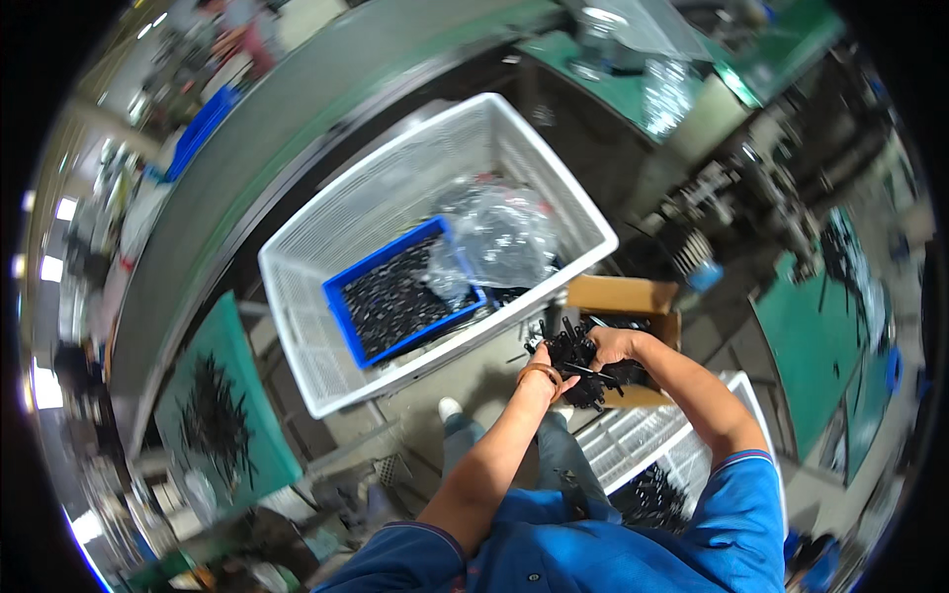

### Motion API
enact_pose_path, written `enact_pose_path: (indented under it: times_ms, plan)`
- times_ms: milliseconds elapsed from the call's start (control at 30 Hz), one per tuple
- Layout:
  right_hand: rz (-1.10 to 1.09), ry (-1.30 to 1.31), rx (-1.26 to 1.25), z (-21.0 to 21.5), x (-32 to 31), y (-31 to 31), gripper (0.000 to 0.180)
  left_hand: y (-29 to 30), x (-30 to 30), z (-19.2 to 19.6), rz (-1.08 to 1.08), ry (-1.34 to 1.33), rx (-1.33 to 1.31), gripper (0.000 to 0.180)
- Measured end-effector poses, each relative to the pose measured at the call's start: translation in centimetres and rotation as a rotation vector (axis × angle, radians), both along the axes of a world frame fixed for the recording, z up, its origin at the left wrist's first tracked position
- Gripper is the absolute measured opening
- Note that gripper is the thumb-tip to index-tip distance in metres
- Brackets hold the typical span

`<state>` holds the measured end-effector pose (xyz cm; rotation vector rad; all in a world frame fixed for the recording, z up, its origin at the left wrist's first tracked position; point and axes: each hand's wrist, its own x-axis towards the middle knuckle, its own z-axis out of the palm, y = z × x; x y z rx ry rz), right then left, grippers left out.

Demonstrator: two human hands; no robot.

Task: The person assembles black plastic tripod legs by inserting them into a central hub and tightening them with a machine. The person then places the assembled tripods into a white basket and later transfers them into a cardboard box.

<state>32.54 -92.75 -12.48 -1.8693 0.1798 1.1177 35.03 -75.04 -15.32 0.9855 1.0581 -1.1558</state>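
Note:
Both of my hands are closed around a loose bunch of thin black strip-like parts (568,346), whose ends stick out in several directions. My left hand (543,373) grips the bunch from the near left, with a brown bracelet at its wrist. From the right, my right hand (615,345) has its fingers curled into the same bunch. An open cardboard box (625,295) lies under and beyond my right hand, with more black parts partly showing in it. The exact kind of part is too small to make out.
A large white crate (568,183) ahead contains a blue tray (342,324) of small black pieces and clear plastic bags (509,237). Another white crate (618,445) sits by my right leg. Green tabletops (227,331) flank me; machinery (697,252) stands at right.

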Motion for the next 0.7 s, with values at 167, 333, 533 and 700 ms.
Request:
enact_pose_path:
  times_ms: [167, 333, 533, 700]
  plan:
    - [0.299, -0.016, 0.078, 1.9, 11.0, 17.1, 0.036, 17.0, 4.8, 2.0, 0.357, -0.034, -0.04, 0.04]
    - [0.783, -0.159, 0.044, 6.0, 22.2, 41.3, 0.036, 38.7, 10.1, 4.7, 0.737, -0.072, -0.058, 0.044]
    - [1.085, -0.218, 0.2, 9.4, 30.4, 73.4, 0.041, 67.6, 13.7, 10.0, 1.071, -0.228, 0.028, 0.042]
    - [1.046, -0.282, 0.3, 7.4, 34.6, 92.5, 0.058, 83.7, 17.5, 14.6, 1.177, -0.272, 0.29, 0.049]
